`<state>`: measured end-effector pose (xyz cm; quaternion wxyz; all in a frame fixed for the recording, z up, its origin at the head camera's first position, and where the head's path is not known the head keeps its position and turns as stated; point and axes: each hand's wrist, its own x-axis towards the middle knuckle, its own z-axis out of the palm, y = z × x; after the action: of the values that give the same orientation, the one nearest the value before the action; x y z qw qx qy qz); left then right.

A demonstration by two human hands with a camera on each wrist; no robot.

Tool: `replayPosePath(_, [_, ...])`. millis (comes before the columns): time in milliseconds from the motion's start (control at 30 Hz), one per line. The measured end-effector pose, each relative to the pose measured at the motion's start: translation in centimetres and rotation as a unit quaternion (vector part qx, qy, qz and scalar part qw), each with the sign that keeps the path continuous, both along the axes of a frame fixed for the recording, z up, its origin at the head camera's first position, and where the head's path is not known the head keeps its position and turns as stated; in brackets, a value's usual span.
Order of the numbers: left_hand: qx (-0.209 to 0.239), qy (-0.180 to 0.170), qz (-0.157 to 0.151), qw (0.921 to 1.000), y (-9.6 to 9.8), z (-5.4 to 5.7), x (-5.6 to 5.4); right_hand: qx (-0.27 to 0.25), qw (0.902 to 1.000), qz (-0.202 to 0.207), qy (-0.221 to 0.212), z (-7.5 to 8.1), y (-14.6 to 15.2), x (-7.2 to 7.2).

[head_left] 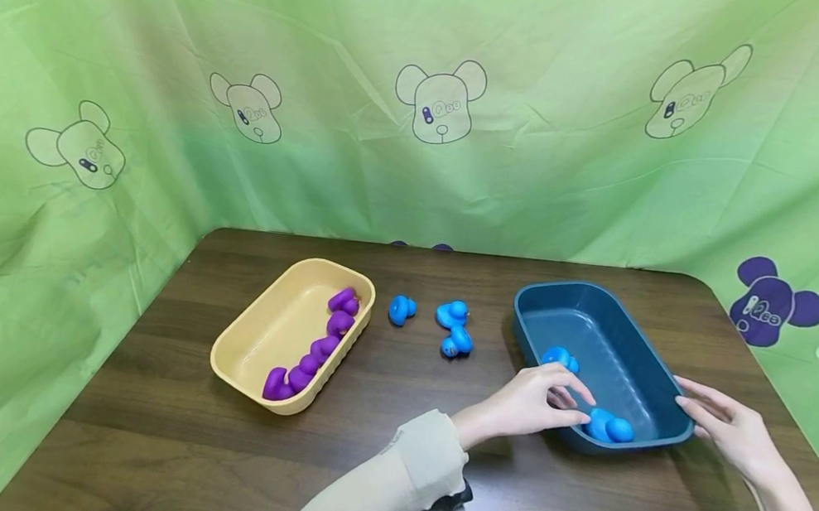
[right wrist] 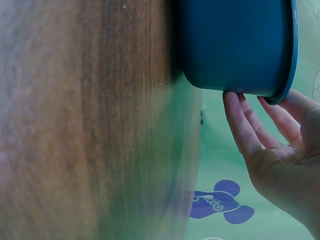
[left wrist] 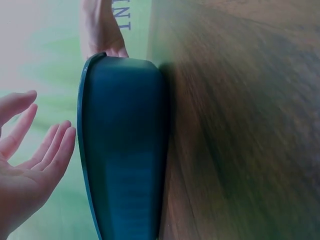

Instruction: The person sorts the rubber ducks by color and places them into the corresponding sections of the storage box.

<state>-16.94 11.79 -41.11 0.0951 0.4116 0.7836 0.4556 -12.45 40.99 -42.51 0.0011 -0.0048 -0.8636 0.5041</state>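
Observation:
A dark blue plastic bin (head_left: 611,368) stands on the right side of the table with blue rubber ducks in it. My left hand (head_left: 532,400) reaches over its near left rim, thumb and fingers spread apart. One blue duck (head_left: 609,427) lies just beyond the thumb tip, while another blue duck (head_left: 559,357) sits behind the hand, partly covered. In the left wrist view, the left hand (left wrist: 35,165) has loose fingers with nothing visible between them. My right hand (head_left: 731,431) holds the bin's right rim; the right wrist view shows fingertips (right wrist: 232,100) against the outer wall.
A yellow bin (head_left: 242,346) on the left contains several purple ducks (head_left: 323,348) lined along its right wall. Between the bins, a blue duck (head_left: 399,310) lies alone beside two touching blue ducks (head_left: 454,314). Green printed cloth (head_left: 327,180) hangs behind the wooden table (head_left: 157,445).

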Motion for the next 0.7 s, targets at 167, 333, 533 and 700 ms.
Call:
replayPosePath(167, [0.019,-0.008,0.009,0.9997,-0.9,0.0,-0.2,0.001,1.0000,0.000,0.001,0.0,0.0,0.0])
replayPosePath(333, [0.023,-0.006,0.025,0.9994,-1.8,-0.1,-0.5,0.002,1.0000,0.001,0.001,0.0,0.1,0.0])
replayPosePath(533, [0.032,-0.001,0.047,0.9984,-3.1,-0.3,-1.2,-0.001,1.0000,0.000,0.000,0.0,0.1,0.0])
replayPosePath(700, [0.024,0.016,0.062,0.9976,-4.3,-0.4,-1.8,-0.005,1.0000,0.001,0.001,0.0,0.0,0.0])
